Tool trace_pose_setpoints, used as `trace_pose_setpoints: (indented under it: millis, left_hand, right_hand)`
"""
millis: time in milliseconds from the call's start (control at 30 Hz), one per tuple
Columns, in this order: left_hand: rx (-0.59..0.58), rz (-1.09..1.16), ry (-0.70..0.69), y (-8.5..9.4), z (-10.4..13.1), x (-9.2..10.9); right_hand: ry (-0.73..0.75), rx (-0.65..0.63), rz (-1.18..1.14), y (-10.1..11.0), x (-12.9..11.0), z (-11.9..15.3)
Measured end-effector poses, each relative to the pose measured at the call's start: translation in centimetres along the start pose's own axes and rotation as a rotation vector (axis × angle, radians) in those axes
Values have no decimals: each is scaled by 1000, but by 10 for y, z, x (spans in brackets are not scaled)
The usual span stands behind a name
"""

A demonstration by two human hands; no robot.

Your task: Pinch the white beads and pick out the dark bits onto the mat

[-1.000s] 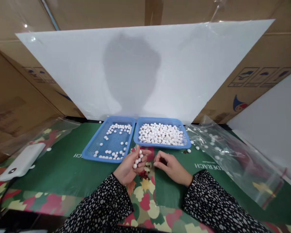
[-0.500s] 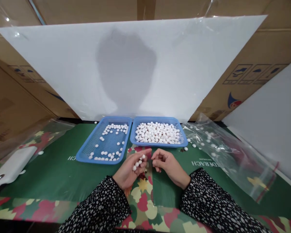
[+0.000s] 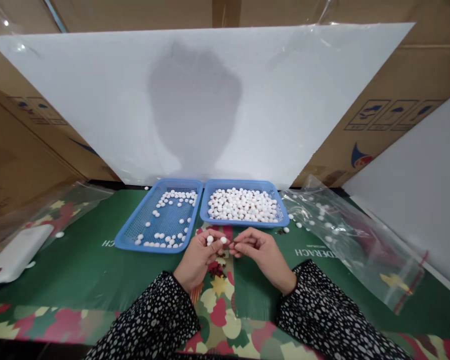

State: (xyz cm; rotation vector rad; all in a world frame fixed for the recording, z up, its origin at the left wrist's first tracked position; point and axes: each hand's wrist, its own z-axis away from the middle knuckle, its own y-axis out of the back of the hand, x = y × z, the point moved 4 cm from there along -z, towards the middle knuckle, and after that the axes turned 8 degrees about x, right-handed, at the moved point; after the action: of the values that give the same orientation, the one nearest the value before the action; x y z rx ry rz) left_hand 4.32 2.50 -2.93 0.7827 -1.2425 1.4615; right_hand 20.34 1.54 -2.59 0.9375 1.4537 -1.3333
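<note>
My left hand (image 3: pixel 194 260) is closed round a few small white balls, and two of them, one a white ball (image 3: pixel 223 240) at the thumb tip, show between the fingers. My right hand (image 3: pixel 261 254) is pinched shut, its fingertips close beside that ball; whatever they hold, if anything, is too small to make out. Just behind my hands, a blue mesh basket (image 3: pixel 243 223) is heaped with white balls, with small dark red bits among them. To its left, another blue mesh basket (image 3: pixel 135 235) has fewer balls, spread mostly along its far and near sides.
Dark red bits (image 3: pixel 216 270) lie below my left fingers. A clear zip bag (image 3: pixel 363 250) with balls around it lies at right, and another clear bag (image 3: pixel 86 195) at left. A white handled object (image 3: pixel 20 252) rests at far left. A white board (image 3: pixel 285 100) stands behind.
My left hand has turned and curled its fingers, bringing a ball up to the thumb tip. My right fingertips have come left and closer to it.
</note>
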Motion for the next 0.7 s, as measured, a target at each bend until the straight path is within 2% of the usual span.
trace_pose_setpoints:
  millis: [300, 533, 700]
  left_hand:
    - [-19, 15, 3, -5, 1, -1]
    - [-2, -12, -31, -2, 0, -5]
    - [29, -8, -37, -3, 1, -5]
  right_hand:
    - [299, 76, 357, -2, -12, 4]
    - [261, 56, 361, -3, -8, 3]
    - [387, 90, 424, -6, -13, 6]
